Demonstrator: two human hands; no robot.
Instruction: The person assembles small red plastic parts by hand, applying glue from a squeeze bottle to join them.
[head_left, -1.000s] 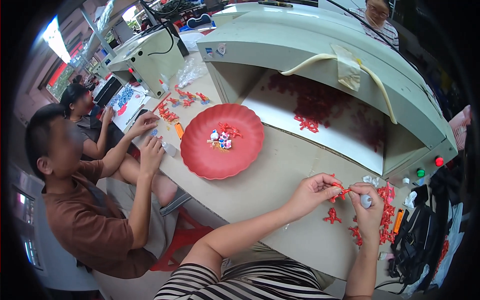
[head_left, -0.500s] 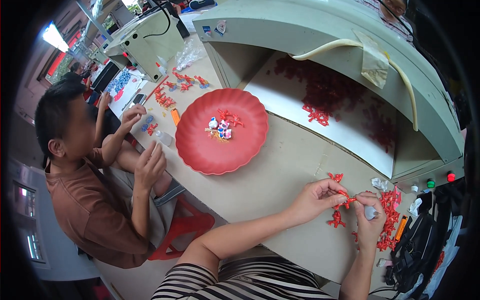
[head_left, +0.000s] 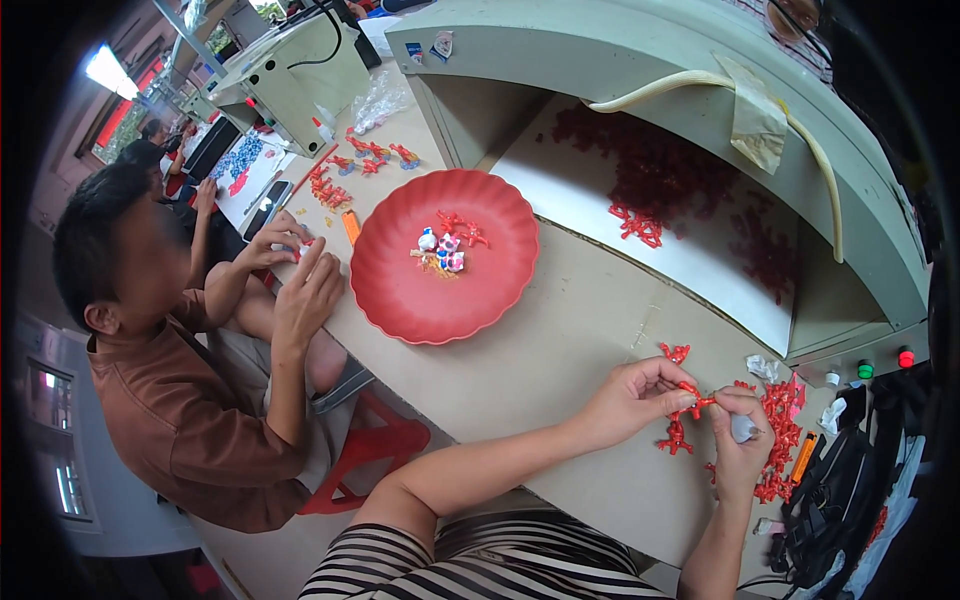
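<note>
Pinched between the thumb and fingers of my left hand (head_left: 632, 402) is a small glossy red plastic figure (head_left: 690, 404). My right hand (head_left: 738, 455) is closed around a small whitish squeeze bottle (head_left: 743, 429), and its fingertips meet the figure's right side. The bottle's tip is hidden by my fingers. Beneath and beside my left fingers, other red figures (head_left: 675, 435) lie on the table. A pile of red figures (head_left: 780, 425) is heaped just right of my right hand.
A scalloped red tray (head_left: 430, 315) holds a few small figures. The grey-green hood (head_left: 640, 50) covers many red pieces (head_left: 640, 225). At the left a co-worker (head_left: 180, 390) sits on a red stool. An orange cutter (head_left: 803, 458) and black bag (head_left: 830, 500) lie at right.
The co-worker's hands have come together over the table edge, holding something small, red and white. The clear bottle no longer shows there. My own hands stay almost still on the figure.
</note>
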